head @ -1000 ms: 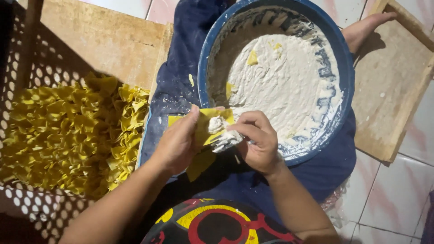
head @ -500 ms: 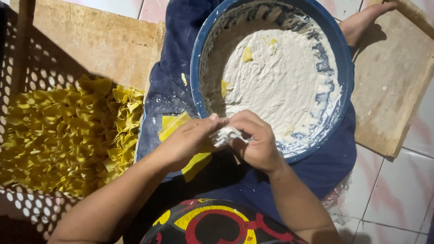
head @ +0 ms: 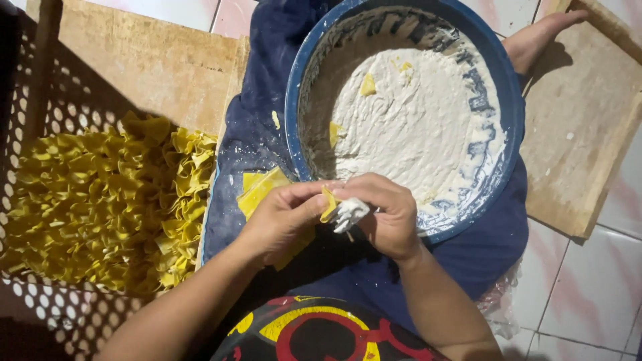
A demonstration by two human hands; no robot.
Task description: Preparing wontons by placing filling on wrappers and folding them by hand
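Left of the blue bowl (head: 401,40), folded yellow pieces fill a perforated tray (head: 40,134). Just before its near rim, left hand (head: 284,217) and right hand (head: 388,214) pinch one filled yellow wrapper (head: 329,204), grips closed. Step judged: sealing; firm, even pinching needed.

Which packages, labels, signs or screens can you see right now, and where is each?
No sign, label or screen shows.
Clear plastic bag: crumpled, poking out from under the dark blue cloth, lower right on the tiled floor; whether it is a package cannot be told.
Shirt print: bottom centre, red and yellow curved shapes on black.
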